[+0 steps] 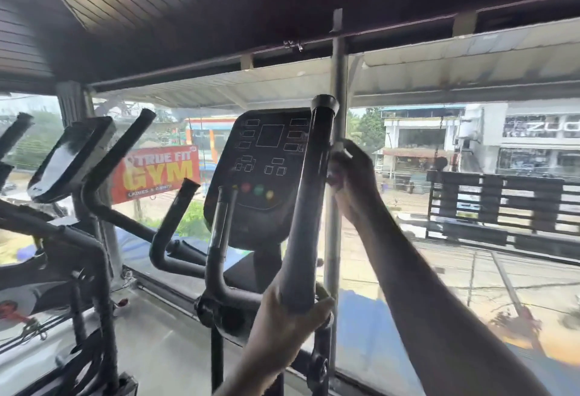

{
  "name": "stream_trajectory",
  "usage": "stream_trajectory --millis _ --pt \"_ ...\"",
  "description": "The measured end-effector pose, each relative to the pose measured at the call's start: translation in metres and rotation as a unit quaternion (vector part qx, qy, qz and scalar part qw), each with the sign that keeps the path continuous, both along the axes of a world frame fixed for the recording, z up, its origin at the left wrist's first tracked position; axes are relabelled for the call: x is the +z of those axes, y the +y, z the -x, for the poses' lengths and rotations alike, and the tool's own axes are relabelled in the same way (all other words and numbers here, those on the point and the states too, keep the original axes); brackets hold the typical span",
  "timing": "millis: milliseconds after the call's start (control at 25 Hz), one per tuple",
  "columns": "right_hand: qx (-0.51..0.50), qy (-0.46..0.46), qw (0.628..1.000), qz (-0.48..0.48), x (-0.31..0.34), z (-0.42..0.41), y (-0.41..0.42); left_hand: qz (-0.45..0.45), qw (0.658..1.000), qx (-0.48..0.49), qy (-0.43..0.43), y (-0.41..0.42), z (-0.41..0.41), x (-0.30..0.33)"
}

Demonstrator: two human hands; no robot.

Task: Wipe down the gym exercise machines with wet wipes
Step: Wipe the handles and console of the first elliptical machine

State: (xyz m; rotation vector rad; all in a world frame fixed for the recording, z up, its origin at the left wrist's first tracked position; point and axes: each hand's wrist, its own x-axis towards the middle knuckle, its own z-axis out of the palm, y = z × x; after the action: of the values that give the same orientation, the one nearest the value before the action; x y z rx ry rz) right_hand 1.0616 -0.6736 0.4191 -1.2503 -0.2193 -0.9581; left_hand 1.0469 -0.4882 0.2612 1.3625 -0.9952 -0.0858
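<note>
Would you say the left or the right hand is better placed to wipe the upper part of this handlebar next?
Right, probably. The right hand is up beside the handlebar holding the wipe, while the left hand grips its lower end.

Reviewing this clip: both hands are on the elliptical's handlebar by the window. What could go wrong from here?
1. The handlebar probably pivots; the left hand grips only its lower end, so pressure from wiping could swing it.
2. The right hand holds the wipe in the narrow gap between handlebar and window post; knuckles might knock the post.
3. The console sits right beside the handlebar; a stray wet pass could press its buttons.
</note>
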Motion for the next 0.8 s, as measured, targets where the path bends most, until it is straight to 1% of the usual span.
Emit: stream_trajectory --millis 40,80,120,160,200,240,280,320,400,440,560,600,640,720,800 --pt "-0.135 -0.001 0.989 0.062 0.018 0.009 -0.008 -0.033 0.999 -0.009 0.000 0.000 -0.007 -0.005" --pt "-0.265 -0.012 0.953 0.147 0.039 0.016 -0.013 -0.062 0.998 -0.016 -0.001 -0.001 -0.015 -0.008" --pt "-0.358 -0.028 0.899 0.250 0.056 0.022 -0.014 -0.087 0.996 -0.022 -0.004 -0.004 -0.021 -0.011" --pt "-0.410 -0.028 0.839 0.357 0.069 0.024 -0.010 -0.098 0.995 -0.027 -0.005 -0.006 -0.026 -0.014" --pt "-0.440 -0.014 0.776 0.452 0.077 0.024 -0.006 -0.102 0.994 -0.031 -0.001 -0.009 -0.030 -0.017" --pt "-0.450 0.005 0.727 0.519 0.083 0.025 -0.003 -0.105 0.994 -0.034 0.004 -0.012 -0.032 -0.019" --pt "-0.450 0.029 0.690 0.566 0.087 0.029 0.006 -0.104 0.993 -0.046 0.007 -0.014 -0.034 -0.020" --pt "-0.437 0.056 0.669 0.598 0.091 0.033 0.013 -0.102 0.993 -0.056 0.004 -0.015 -0.036 -0.020" --pt "-0.391 0.124 0.642 0.648 0.092 0.045 0.029 -0.115 0.991 -0.065 -0.027 -0.015 -0.042 -0.018" --pt "-0.368 0.153 0.610 0.685 0.087 0.053 0.037 -0.118 0.990 -0.076 -0.033 -0.016 -0.042 -0.017" --pt "-0.316 0.184 0.470 0.803 0.071 0.068 0.064 -0.097 0.987 -0.123 -0.035 -0.016 -0.047 -0.017" --pt "-0.332 0.199 0.428 0.816 0.078 0.068 0.072 -0.094 0.987 -0.125 -0.037 -0.015 -0.047 -0.018" --pt "-0.363 0.214 0.396 0.816 0.089 0.067 0.076 -0.097 0.987 -0.122 -0.032 -0.014 -0.048 -0.018" --pt "-0.392 0.229 0.355 0.817 0.101 0.064 0.079 -0.115 0.986 -0.120 -0.028 -0.013 -0.048 -0.018" --pt "-0.381 0.221 0.330 0.835 0.087 0.069 0.082 -0.123 0.982 -0.138 -0.039 -0.012 -0.048 -0.017"
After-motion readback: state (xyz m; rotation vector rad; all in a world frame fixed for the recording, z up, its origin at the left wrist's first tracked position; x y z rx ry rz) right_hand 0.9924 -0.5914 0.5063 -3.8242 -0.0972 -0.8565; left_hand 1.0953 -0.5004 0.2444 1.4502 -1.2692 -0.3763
